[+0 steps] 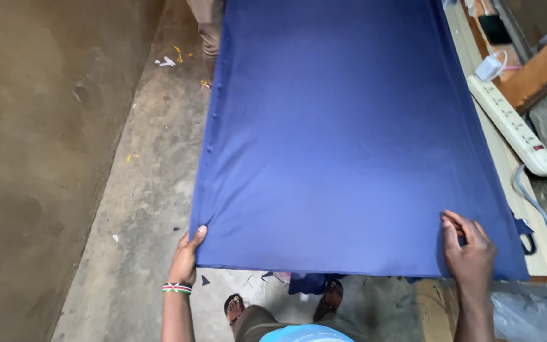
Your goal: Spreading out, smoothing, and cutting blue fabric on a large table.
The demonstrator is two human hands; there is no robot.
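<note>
On table (504, 158), blue cloth (343, 139) spread flat, near edge toward me. My left hand (186, 256) pinches left corner; my right hand (468, 248) presses right corner, fingers curled on fabric. Best keep tension even, edge square, pull wrinkles out.
</note>
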